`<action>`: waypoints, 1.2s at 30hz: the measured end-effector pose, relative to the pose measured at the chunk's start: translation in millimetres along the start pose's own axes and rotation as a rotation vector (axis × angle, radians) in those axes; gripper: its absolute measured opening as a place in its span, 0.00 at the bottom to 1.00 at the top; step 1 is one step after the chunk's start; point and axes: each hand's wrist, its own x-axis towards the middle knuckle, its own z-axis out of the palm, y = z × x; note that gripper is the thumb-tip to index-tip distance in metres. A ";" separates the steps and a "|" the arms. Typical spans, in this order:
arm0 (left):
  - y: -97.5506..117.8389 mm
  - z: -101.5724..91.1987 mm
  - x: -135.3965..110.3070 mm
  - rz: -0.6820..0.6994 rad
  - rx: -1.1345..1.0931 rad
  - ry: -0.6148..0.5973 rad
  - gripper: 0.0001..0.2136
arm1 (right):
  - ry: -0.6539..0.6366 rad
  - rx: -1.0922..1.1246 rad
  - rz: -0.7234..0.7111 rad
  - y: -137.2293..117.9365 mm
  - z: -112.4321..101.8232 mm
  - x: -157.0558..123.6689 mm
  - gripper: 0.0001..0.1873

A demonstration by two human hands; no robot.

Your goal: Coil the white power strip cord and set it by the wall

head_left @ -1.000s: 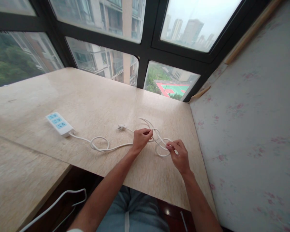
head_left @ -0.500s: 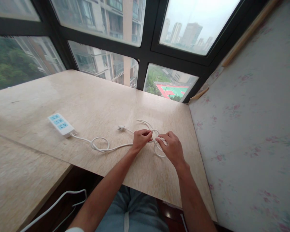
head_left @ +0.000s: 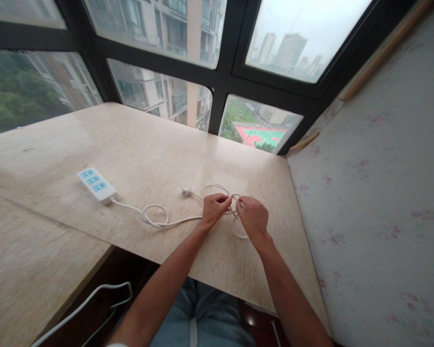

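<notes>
A white power strip (head_left: 97,186) with blue socket faces lies at the left on the beige stone-look counter. Its white cord (head_left: 181,221) runs right, makes a loose loop, and passes under my left hand (head_left: 215,209). That hand pinches the cord between thumb and fingertips. Close beside it, my right hand (head_left: 253,215) has its fingers closed on the cord too. Crossing coils of cord lie around and beneath both hands. The plug (head_left: 185,192) rests on the counter just left of my left hand.
Dark-framed windows (head_left: 224,79) border the counter (head_left: 148,144) at the back. A flower-patterned wall (head_left: 376,202) rises on the right. Below the front edge, at lower left, another white cable (head_left: 90,296) hangs in a dark gap.
My right hand has come closer to my left hand and closed its fingers on the cord. The view has shifted slightly; the power strip stays in place.
</notes>
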 end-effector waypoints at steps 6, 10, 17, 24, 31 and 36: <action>6.4 -4.8 1.3 -0.065 -0.092 0.012 0.11 | 0.058 0.085 -0.204 18.6 -18.6 -10.0 0.10; 12.4 -8.7 4.1 -0.126 -0.167 0.060 0.11 | 0.115 0.171 -0.238 31.4 -28.8 -24.2 0.08; 13.3 -5.4 2.0 -0.141 -0.153 0.048 0.10 | 0.085 0.373 -0.106 46.9 -30.3 -42.7 0.09; 6.1 -2.8 3.0 -0.078 -0.138 0.042 0.11 | 0.057 0.288 -0.081 21.9 -49.5 -25.2 0.09; 3.9 -4.4 3.2 -0.089 -0.193 -0.002 0.11 | -0.023 -0.007 -0.113 -14.0 -35.1 12.8 0.08; 4.8 -4.3 3.5 -0.106 -0.193 -0.016 0.10 | -0.030 -0.121 -0.094 -21.3 -21.3 18.7 0.09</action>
